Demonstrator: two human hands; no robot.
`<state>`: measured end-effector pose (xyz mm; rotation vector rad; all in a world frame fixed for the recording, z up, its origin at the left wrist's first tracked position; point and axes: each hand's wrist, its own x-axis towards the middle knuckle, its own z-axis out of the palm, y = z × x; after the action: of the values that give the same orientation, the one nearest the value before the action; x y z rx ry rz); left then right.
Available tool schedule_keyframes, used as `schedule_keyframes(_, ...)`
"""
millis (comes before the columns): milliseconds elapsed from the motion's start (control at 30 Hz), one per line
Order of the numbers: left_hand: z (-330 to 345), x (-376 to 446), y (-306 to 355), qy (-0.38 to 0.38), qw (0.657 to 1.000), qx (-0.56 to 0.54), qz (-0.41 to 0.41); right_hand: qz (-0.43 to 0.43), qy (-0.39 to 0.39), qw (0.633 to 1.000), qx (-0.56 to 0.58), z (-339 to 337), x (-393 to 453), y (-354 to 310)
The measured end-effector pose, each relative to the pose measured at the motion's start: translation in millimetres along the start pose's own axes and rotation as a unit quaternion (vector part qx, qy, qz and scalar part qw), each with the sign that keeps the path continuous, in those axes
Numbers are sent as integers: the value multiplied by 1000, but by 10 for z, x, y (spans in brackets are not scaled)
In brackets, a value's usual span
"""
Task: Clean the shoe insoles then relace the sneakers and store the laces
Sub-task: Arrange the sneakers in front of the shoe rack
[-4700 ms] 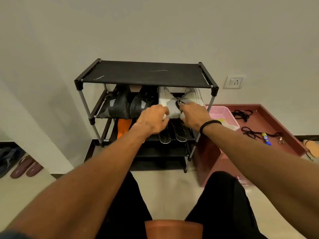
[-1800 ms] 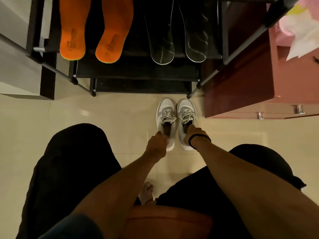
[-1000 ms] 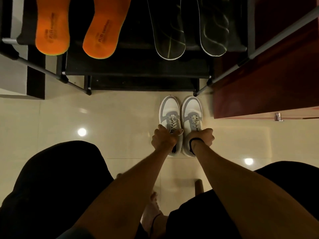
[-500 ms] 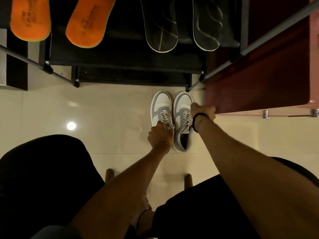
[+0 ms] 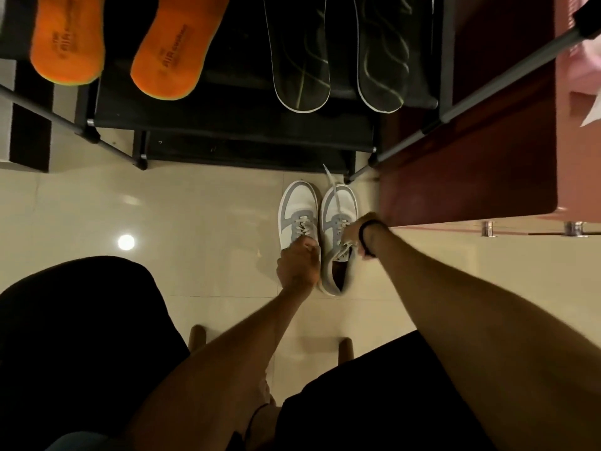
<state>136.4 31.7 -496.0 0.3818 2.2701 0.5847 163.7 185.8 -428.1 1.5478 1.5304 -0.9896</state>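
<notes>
1. The shoe rack [image 5: 227, 125] stands against the far edge of the tiled floor [image 5: 162, 206], with a dark red cabinet [image 5: 471, 151] just beside it on the right; the person sits facing both, so everything needed is within arm's reach.
2. Two pairs of insoles hang over the front of a rack shelf: orange insoles [image 5: 113, 43] on the left, black insoles [image 5: 338, 53] on the right. Lying out flat and apart like this probably lets them air or dry.
3. The left sneaker [image 5: 297, 206] and the right sneaker [image 5: 340, 203] sit side by side on the floor, toes toward the rack, touching or nearly so. Their openings face the person, which suits working on the laces from above.
4. The left hand [image 5: 297, 265] has its grip curled at the left sneaker's lace area; it seems to steady the shoe or pinch its lace, though I cannot tell which.
5. The right hand [image 5: 353, 232], with a black wristband [image 5: 366, 236], is bent over the right sneaker; its fingers are hidden, but a lace [image 5: 335, 193] runs taut from it toward the toe, so the grip looks pinched on that lace, likely drawing it out of the eyelets.
</notes>
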Motion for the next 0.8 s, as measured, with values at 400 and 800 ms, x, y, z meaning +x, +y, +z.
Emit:
schedule_keyframes(400,-771,517,434,-37,754,-611,-239,102,172,938,283,371,122,87)
schedule_keyframes(800,-312,347,-3,-116,985,110,-68,-113,375,815,427,-137,-54,-411)
